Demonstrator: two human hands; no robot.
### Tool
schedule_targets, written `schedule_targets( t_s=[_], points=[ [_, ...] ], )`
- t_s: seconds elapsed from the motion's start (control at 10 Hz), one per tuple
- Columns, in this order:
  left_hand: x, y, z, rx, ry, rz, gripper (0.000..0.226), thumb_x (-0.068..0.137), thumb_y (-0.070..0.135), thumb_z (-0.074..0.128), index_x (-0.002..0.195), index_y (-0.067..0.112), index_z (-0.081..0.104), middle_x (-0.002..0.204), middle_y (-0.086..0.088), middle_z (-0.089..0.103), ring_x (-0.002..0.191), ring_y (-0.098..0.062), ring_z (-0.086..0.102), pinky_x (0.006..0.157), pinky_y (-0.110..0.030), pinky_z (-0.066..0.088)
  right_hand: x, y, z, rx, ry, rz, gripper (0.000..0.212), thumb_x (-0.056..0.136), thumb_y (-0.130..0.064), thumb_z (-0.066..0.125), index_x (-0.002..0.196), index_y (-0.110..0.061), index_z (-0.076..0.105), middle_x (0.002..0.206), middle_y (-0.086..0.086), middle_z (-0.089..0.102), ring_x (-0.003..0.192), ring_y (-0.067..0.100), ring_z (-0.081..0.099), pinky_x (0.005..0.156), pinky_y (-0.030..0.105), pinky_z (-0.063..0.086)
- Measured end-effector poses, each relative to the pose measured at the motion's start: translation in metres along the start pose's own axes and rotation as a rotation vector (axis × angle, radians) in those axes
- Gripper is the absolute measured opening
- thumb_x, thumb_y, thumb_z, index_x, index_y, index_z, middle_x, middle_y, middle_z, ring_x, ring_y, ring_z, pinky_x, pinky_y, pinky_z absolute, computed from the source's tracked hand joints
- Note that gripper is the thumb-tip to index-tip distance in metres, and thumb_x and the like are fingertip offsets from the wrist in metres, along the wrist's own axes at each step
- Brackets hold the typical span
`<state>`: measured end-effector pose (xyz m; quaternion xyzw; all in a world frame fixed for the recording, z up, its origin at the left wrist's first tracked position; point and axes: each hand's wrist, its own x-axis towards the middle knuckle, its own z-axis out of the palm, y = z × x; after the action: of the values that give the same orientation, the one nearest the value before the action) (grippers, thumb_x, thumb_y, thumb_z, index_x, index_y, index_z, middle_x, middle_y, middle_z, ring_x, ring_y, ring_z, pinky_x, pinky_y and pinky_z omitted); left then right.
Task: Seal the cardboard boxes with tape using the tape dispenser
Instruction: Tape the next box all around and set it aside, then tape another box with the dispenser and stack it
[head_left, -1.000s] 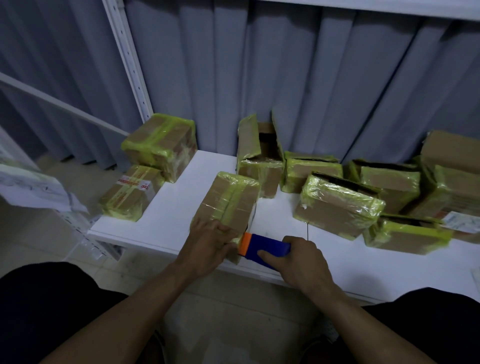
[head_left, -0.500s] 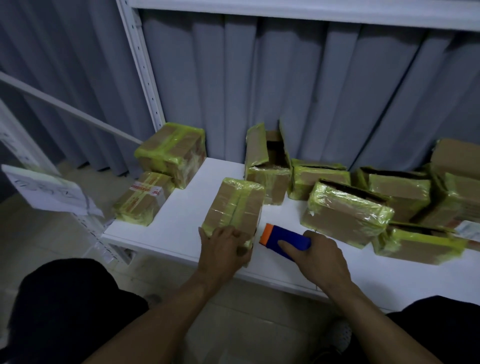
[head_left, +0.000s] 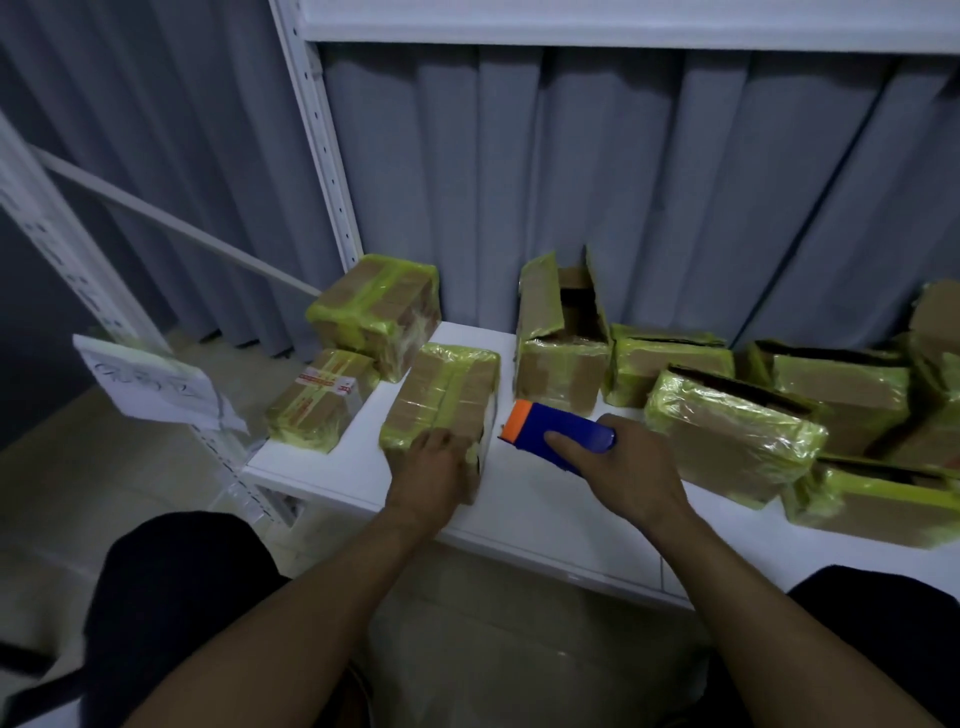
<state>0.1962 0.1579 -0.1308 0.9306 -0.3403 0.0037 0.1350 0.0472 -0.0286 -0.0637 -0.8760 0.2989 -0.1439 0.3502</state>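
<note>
Your right hand (head_left: 626, 470) has pulled the one tape dispenser (head_left: 566, 423) off the box (head_left: 447, 384). It's now just beside it over the desk (head_left: 519, 512), fingers wrapped round it. Left hand (head_left: 434, 470) lies flat on that box's near end, fingers relaxed. I count ten yellow-taped boxes total, including one open box (head_left: 561, 364) at the back; the right-edge ones blur together.

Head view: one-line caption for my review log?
Left hand rests on a yellow-taped cardboard box on the white shelf while the right hand holds a blue-and-orange tape dispenser just beside it.
</note>
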Motion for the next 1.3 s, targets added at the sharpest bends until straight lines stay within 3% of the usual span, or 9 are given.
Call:
schedule_targets(
  t_s=[0.2, 0.3, 0.4, 0.7, 0.9, 1.0, 1.1, 1.2, 1.3],
  points=[
    [0.071, -0.026, 0.006, -0.016, -0.035, 0.017, 0.044, 0.094, 0.008, 0.055, 0.137, 0.017, 0.053, 0.143, -0.008, 0.049, 0.130, -0.028, 0.046, 0.107, -0.044, 0.041, 0.058, -0.019, -0.003, 0.117, -0.045, 0.001, 0.041, 0.084, -0.061, 0.073, 0.073, -0.022, 0.068, 0.066, -0.005, 0.068, 0.064, 0.013, 0.066, 0.059, 0.031, 0.049],
    [0.109, -0.032, 0.009, 0.002, -0.071, 0.059, 0.049, 0.094, 0.008, 0.056, 0.142, 0.009, 0.047, 0.148, -0.012, 0.042, 0.136, -0.030, 0.039, 0.113, -0.042, 0.033, 0.088, -0.030, -0.005, 0.130, -0.052, -0.011, 0.036, 0.087, -0.055, 0.073, 0.075, -0.022, 0.069, 0.069, -0.006, 0.068, 0.062, 0.006, 0.063, 0.056, 0.022, 0.045],
    [0.150, -0.041, 0.015, 0.101, -0.162, 0.148, 0.073, 0.093, 0.012, 0.061, 0.154, 0.002, 0.023, 0.157, -0.016, 0.025, 0.146, -0.033, 0.020, 0.120, -0.038, 0.017, 0.109, -0.023, 0.002, 0.141, -0.068, 0.001, 0.035, 0.085, -0.056, 0.074, 0.074, -0.024, 0.069, 0.067, -0.012, 0.068, 0.061, -0.001, 0.064, 0.048, 0.010, 0.043],
    [0.226, -0.068, 0.027, 0.136, -0.159, 0.075, 0.086, 0.091, 0.021, 0.065, 0.158, 0.011, 0.011, 0.163, -0.009, 0.014, 0.152, -0.033, 0.006, 0.120, -0.043, 0.023, 0.145, -0.011, 0.017, 0.125, -0.061, 0.037, 0.042, 0.081, -0.061, 0.076, 0.080, -0.020, 0.069, 0.074, -0.007, 0.069, 0.069, 0.007, 0.065, 0.058, 0.024, 0.046],
    [0.222, -0.059, 0.023, 0.193, -0.151, -0.026, 0.085, 0.094, 0.034, 0.054, 0.158, 0.013, 0.002, 0.166, -0.006, 0.002, 0.153, -0.028, 0.000, 0.121, -0.053, 0.008, 0.142, -0.012, 0.008, 0.099, -0.052, 0.056, 0.044, 0.080, -0.064, 0.075, 0.078, -0.020, 0.068, 0.071, -0.006, 0.069, 0.067, 0.010, 0.065, 0.057, 0.025, 0.047],
    [0.224, -0.041, 0.011, -0.019, -0.096, 0.032, 0.072, 0.096, 0.043, 0.038, 0.156, 0.008, 0.018, 0.163, -0.011, 0.018, 0.151, -0.032, 0.013, 0.120, -0.051, 0.014, 0.138, -0.010, -0.007, 0.089, -0.049, 0.063, 0.039, 0.080, -0.063, 0.075, 0.076, -0.026, 0.065, 0.069, -0.010, 0.066, 0.067, 0.007, 0.063, 0.054, 0.022, 0.042],
    [0.230, -0.017, 0.001, -0.246, 0.004, 0.161, 0.053, 0.091, 0.048, 0.035, 0.121, 0.011, 0.057, 0.120, -0.007, 0.059, 0.114, -0.030, 0.056, 0.093, -0.035, 0.044, 0.132, -0.002, -0.027, 0.077, -0.016, 0.078, 0.041, 0.079, -0.062, 0.078, 0.074, -0.023, 0.067, 0.067, -0.007, 0.067, 0.059, 0.004, 0.062, 0.045, 0.013, 0.036],
    [0.231, 0.024, -0.009, -0.307, 0.049, 0.229, 0.036, 0.091, 0.040, 0.060, 0.120, 0.019, 0.062, 0.119, 0.004, 0.061, 0.112, -0.019, 0.058, 0.082, -0.021, 0.039, 0.126, 0.013, -0.047, 0.080, 0.034, 0.115, 0.046, 0.077, -0.063, 0.078, 0.074, -0.018, 0.070, 0.064, -0.005, 0.068, 0.056, 0.005, 0.063, 0.043, 0.014, 0.039],
    [0.235, 0.056, -0.006, -0.317, -0.012, 0.203, 0.063, 0.089, 0.040, 0.071, 0.143, 0.014, 0.051, 0.148, 0.001, 0.049, 0.137, -0.018, 0.043, 0.107, -0.022, 0.030, 0.121, 0.025, -0.066, 0.087, 0.076, 0.139, 0.041, 0.078, -0.062, 0.078, 0.072, -0.022, 0.070, 0.062, -0.007, 0.068, 0.056, 0.005, 0.064, 0.048, 0.019, 0.041]
  ],
)
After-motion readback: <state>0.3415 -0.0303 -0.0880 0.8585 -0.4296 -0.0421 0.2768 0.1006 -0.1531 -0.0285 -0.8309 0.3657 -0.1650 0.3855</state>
